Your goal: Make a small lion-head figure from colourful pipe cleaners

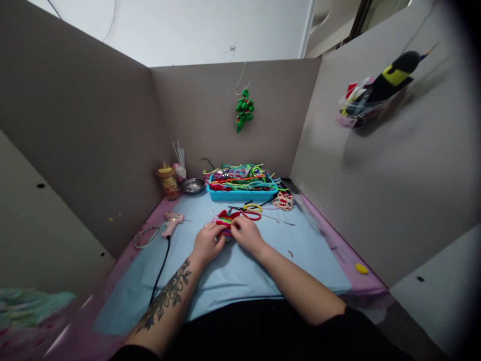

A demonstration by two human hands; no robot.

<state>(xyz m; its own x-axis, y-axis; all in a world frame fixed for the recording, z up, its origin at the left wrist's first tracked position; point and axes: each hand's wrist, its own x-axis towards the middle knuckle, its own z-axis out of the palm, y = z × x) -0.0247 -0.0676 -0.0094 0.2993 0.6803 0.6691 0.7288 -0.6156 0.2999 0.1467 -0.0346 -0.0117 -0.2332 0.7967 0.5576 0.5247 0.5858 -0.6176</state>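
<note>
A small multicoloured craft piece [226,221], with red, orange, green and purple bands, is held just above the blue table cover. My left hand [209,241] grips its left side, fingers bent round it. On its right edge are the closed fingers of my right hand [245,233]. Right behind my right hand lie scissors with red handles [251,215] and a pair with yellow handles [253,207].
Behind the hands stands a blue tray [242,195] heaped with coloured pipe cleaners. A pink glue gun [173,223] with a black cord lies at left, near a metal bowl [193,186] and a cup [168,183]. Grey partitions [203,115] enclose the table.
</note>
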